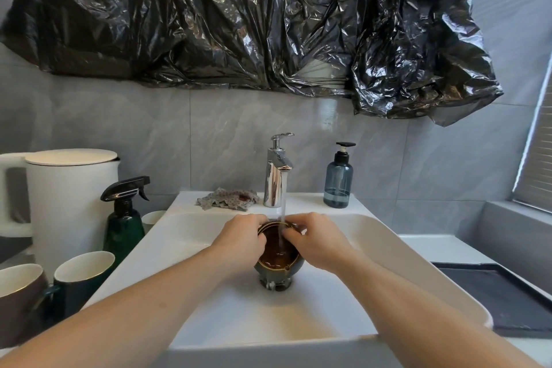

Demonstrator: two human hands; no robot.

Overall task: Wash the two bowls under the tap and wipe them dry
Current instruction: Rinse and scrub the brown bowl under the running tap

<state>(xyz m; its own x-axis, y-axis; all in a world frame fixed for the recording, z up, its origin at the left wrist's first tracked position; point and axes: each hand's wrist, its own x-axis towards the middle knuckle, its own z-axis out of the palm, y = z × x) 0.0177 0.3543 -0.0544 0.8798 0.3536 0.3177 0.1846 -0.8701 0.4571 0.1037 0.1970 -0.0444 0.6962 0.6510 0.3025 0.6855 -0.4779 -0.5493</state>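
A dark green bowl with a brown inside and a gold rim sits in the middle of the white sink, over the drain. Water runs from the chrome tap into it. My left hand grips the bowl's left rim. My right hand holds the right rim, its fingers curled over the edge into the stream. A second rim seems to show at the bowl's far edge; I cannot tell if two bowls are stacked. A spotted cloth lies on the ledge left of the tap.
A blue soap pump bottle stands right of the tap. Left of the sink are a white kettle, a green spray bottle and two mugs. A dark tray lies on the right counter. Black plastic sheeting covers the wall above.
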